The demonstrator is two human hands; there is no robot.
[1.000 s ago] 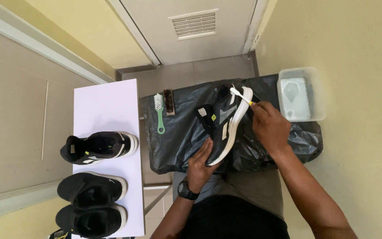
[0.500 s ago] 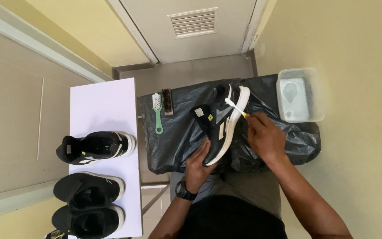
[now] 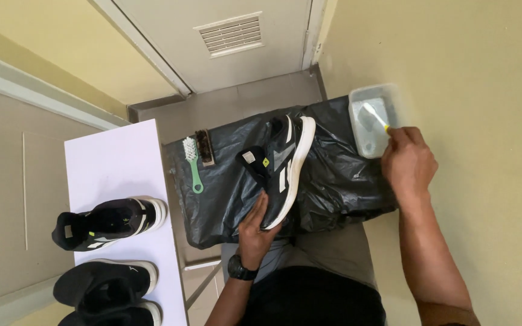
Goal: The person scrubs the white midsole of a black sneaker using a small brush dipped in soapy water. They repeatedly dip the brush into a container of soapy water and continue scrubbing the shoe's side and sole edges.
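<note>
sneaker [image 3: 283, 163] lies on its side on the black plastic sheet [image 3: 333, 181], heel gripped by the left hand [image 3: 256, 226], fingers curled around it. right hand [image 3: 408, 162] pinches a toothbrush [image 3: 374, 116], its bristles dipped in the clear water tub [image 3: 373, 119]. best to wet only the bristles and hold the shoe steady. it is black with white stripes, a white sole and a small yellow-green tag.

A black plastic sheet [image 3: 333, 181] covers the right surface, carrying two brushes [image 3: 197, 154], a shoe [image 3: 282, 163] and a clear tub [image 3: 373, 118]; the white left surface [image 3: 110, 163] holds shoes [image 3: 107, 220].
</note>
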